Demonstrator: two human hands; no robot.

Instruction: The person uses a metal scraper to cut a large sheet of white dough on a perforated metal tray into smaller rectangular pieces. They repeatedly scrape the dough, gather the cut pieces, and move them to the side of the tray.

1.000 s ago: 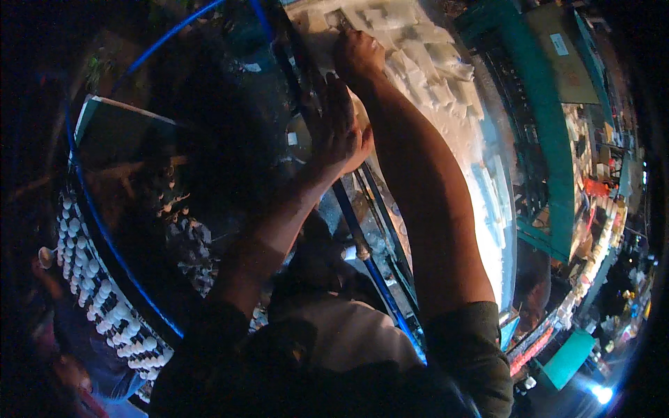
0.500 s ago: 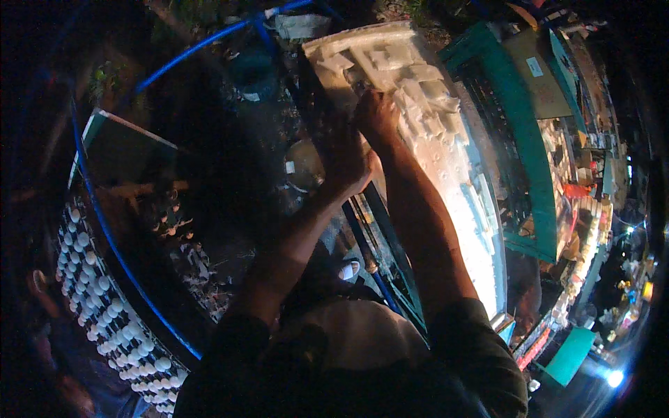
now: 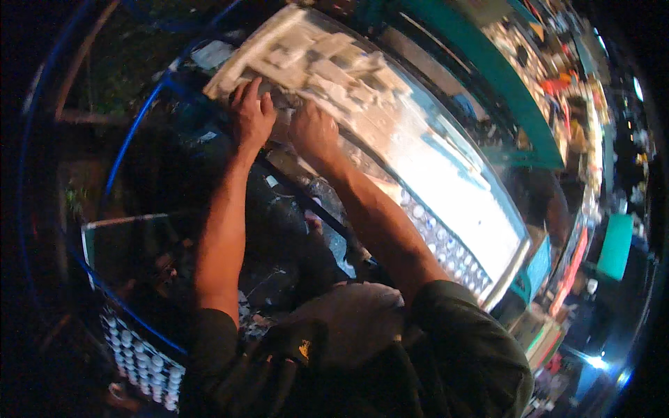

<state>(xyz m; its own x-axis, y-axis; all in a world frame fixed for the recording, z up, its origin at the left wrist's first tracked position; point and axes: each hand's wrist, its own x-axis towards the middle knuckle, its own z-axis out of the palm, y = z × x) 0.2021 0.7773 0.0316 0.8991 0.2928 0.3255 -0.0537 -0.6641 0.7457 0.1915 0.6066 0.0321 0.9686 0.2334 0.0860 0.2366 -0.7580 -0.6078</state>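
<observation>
Nearest, rows of small white-capped bottles (image 3: 143, 359) sit low left in a blue-framed rack. Further up, both hands are flat, fingers spread, holding nothing: left hand (image 3: 252, 115) and right hand (image 3: 313, 132) press on pale white packets (image 3: 317, 59) stacked at the lit surface's (image 3: 446, 174) far end. Beyond, teal panel (image 3: 488, 70) w/ colourful goods, too blurred to read.
</observation>
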